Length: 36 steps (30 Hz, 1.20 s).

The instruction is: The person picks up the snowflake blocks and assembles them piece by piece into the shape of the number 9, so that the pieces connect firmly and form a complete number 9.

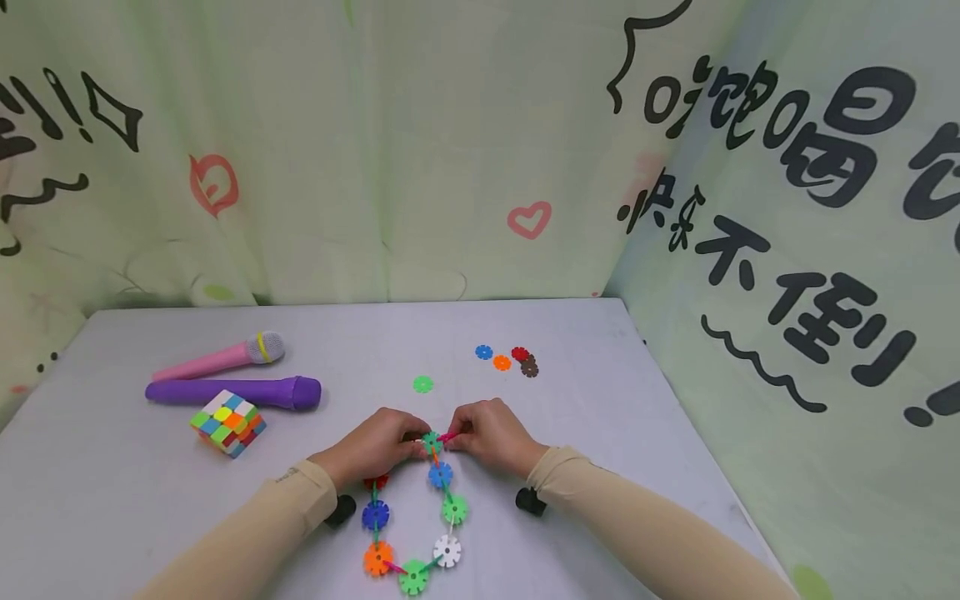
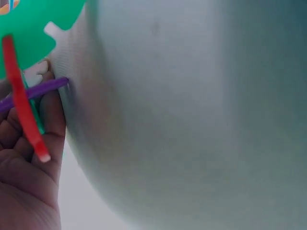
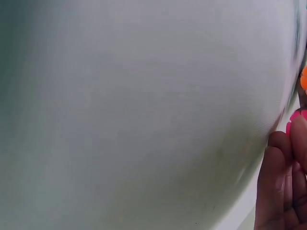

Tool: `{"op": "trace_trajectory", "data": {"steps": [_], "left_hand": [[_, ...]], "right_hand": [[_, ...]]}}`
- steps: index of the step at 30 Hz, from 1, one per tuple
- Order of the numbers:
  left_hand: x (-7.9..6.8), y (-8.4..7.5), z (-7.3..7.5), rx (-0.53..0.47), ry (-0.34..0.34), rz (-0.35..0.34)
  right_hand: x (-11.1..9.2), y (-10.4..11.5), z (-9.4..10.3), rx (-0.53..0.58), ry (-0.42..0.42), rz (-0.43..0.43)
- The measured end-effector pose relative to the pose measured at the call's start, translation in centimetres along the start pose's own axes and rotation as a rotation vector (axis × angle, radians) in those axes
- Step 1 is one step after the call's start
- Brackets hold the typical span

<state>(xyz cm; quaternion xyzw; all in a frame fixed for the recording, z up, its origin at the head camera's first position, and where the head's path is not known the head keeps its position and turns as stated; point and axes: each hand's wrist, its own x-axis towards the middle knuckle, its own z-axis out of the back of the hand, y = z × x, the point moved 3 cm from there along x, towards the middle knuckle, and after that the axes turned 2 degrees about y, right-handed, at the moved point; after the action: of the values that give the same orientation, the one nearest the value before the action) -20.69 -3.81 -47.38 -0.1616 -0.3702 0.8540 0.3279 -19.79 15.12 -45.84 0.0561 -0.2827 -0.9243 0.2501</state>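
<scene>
A chain of notched plastic discs, joined edge to edge, forms a rough loop on the table. Blue (image 1: 440, 475), green (image 1: 454, 509), white (image 1: 447, 551) and orange (image 1: 378, 558) discs are among its links. At the top, my left hand (image 1: 381, 446) pinches the chain beside a teal-green disc (image 1: 432, 442); its fingertips are partly hidden. From the other side, my right hand (image 1: 495, 437) pinches a pink disc (image 1: 447, 437) that meets the teal-green one. The left wrist view has a red disc (image 2: 24, 100) and a purple disc (image 2: 48, 87) nearly edge-on before the fingers.
Loose discs lie farther back: a light green one (image 1: 423, 384), a blue one (image 1: 483, 352), an orange one (image 1: 502, 362) and a red one (image 1: 520, 354) touching a brown one (image 1: 529, 367). Left are a pink microphone (image 1: 206, 362), a purple microphone (image 1: 247, 392) and a puzzle cube (image 1: 228, 423).
</scene>
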Motion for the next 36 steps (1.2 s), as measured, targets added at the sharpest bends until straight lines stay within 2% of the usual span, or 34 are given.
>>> {"op": "trace_trajectory", "data": {"steps": [12, 36], "left_hand": [[-0.24, -0.28, 0.3, 0.044, 0.033, 0.05], [-0.37, -0.57, 0.57, 0.045, 0.022, 0.081]], "right_hand": [[-0.36, -0.59, -0.34, 0.033, 0.086, -0.048], [-0.44, -0.29, -0.11, 0.005, 0.072, -0.022]]}}
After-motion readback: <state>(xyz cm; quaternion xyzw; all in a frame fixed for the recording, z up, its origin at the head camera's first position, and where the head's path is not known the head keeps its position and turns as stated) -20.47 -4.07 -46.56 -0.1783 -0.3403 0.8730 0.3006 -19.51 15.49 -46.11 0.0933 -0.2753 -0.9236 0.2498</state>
